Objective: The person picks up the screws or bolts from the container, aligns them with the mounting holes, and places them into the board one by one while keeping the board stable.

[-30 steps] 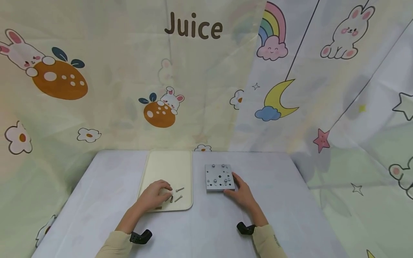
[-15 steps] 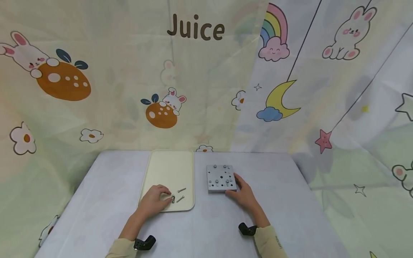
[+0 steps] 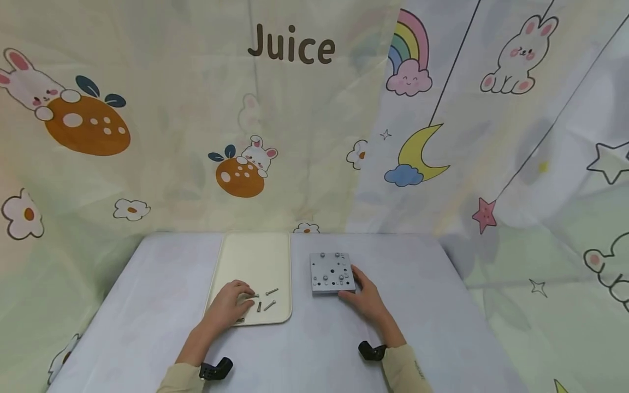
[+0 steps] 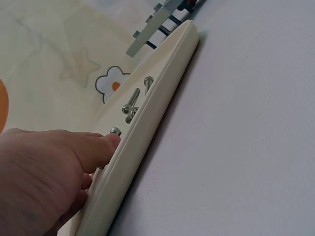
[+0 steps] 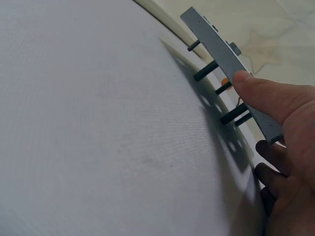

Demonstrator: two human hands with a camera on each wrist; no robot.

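My left hand [image 3: 229, 305] is over the front left of a cream tray [image 3: 255, 251]. Its thumb and fingertips pinch a silver screw [image 4: 115, 131], whose head shows past the thumb in the left wrist view. Several loose screws [image 3: 270, 305] lie in the tray just right of the fingers. On the right, my right hand [image 3: 366, 297] grips a grey metal plate [image 3: 331, 267] by its right side, thumb along the front edge. Screw heads and holes dot the plate's top. Threaded shanks [image 5: 206, 71] stick out below it in the right wrist view; whether they touch the table is unclear.
The table [image 3: 314, 349] wears a white cloth. Patterned fabric [image 3: 304, 125] hangs behind it and at the sides. Each wrist carries a black camera mount [image 3: 216, 369]. A strip of table separates tray and plate.
My left fingers have moved slightly left from beside the upright-looking screw, and a screw now shows at their tips. The right hand keeps its grip on the plate. The head view has shifted a little.
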